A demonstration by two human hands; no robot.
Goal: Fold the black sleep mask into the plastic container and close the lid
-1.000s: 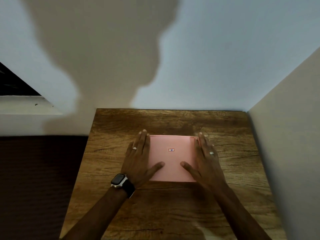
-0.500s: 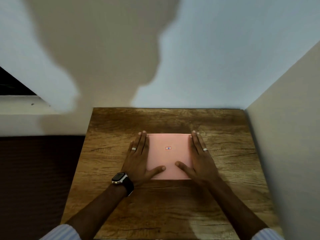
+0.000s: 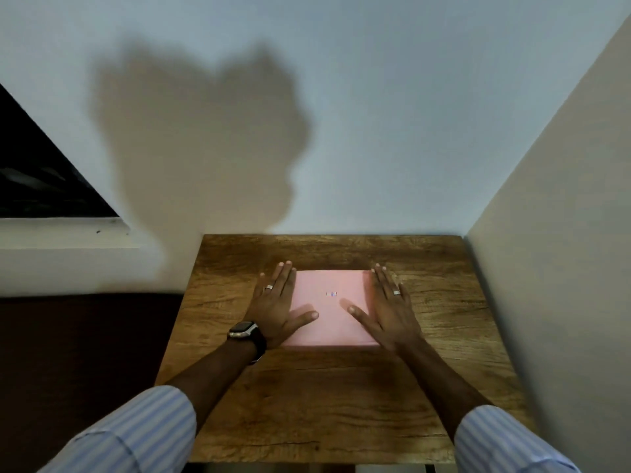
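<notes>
A pink square container (image 3: 330, 307) with its lid down lies flat on the wooden table (image 3: 327, 397). A tiny label marks the lid's middle. My left hand (image 3: 278, 305) rests flat along its left edge, thumb on the lid. Along the right edge lies my right hand (image 3: 389, 307), flat too, with its thumb on the lid. Fingers of both hands are spread and hold nothing. No black sleep mask is visible.
The table stands in a corner, with a white wall (image 3: 375, 131) behind and a beige wall (image 3: 563, 233) at its right side. A dark floor (image 3: 78, 363) lies to the left. A dark window opening (image 3: 37, 179) is at upper left.
The view has pulled back and up, so my striped sleeves now show. Both hands stay flat on the container's sides; the right hand shifted slightly inward onto the lid.
</notes>
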